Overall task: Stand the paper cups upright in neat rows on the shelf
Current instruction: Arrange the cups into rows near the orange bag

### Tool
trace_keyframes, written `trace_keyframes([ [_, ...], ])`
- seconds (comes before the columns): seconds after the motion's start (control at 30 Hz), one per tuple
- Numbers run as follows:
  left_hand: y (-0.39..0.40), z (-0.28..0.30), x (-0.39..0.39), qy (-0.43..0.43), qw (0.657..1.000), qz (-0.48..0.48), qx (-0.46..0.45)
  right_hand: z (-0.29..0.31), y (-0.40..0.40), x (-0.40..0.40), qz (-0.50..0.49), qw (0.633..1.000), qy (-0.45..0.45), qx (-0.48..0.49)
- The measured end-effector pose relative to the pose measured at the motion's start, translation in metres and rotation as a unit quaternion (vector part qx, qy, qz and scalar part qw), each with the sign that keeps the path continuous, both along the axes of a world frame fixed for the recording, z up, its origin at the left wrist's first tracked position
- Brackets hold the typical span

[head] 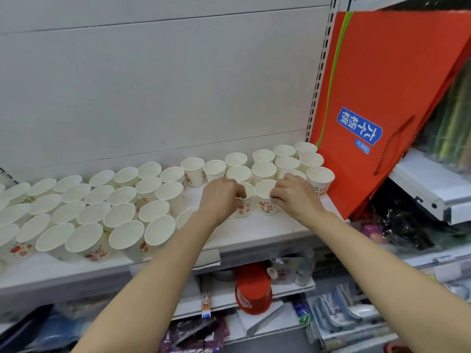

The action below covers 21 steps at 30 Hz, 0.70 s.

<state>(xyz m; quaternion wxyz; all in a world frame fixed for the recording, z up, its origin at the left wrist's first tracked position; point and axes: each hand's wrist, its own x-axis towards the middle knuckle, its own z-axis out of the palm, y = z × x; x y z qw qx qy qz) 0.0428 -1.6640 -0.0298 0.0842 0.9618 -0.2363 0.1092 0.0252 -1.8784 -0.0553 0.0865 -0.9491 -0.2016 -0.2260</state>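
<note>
Both forearms reach up from the frame's bottom; left hand (221, 197) pinches one upright paper cup (244, 202), right hand (295, 197) its neighbour (266, 197), side by side on the shelf (254, 231).

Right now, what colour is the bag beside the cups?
Orange-red bag with a blue label, head view.

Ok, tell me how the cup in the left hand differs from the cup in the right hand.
The left-hand cup is largely hidden behind the left hand, whose fingers curl over its rim; the right-hand cup shows its whole open mouth, with the right hand pinching its right side. The left-hand cup stands slightly nearer the shelf front. Both are upright, white, red-printed.
</note>
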Motion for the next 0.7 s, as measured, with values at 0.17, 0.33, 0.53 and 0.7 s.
trace_keyframes([
  [0.17, -0.004, 0.0, -0.002, -0.006, 1.0, 0.023, 0.007, -0.004, -0.002, 0.006, 0.015, 1.0, -0.004, 0.007],
  [0.33, 0.016, 0.002, -0.024, -0.016, 0.998, 0.056, -0.037, -0.009, -0.002, 0.004, 0.032, 0.997, -0.055, 0.047],
  [0.53, 0.102, 0.001, -0.073, -0.071, 0.974, 0.197, -0.085, -0.031, 0.045, -0.023, 0.146, 0.976, -0.109, 0.123],
  [0.7, 0.152, 0.002, -0.102, -0.058, 0.96, 0.256, -0.097, -0.034, 0.105, -0.036, 0.213, 0.966, -0.073, 0.123],
])
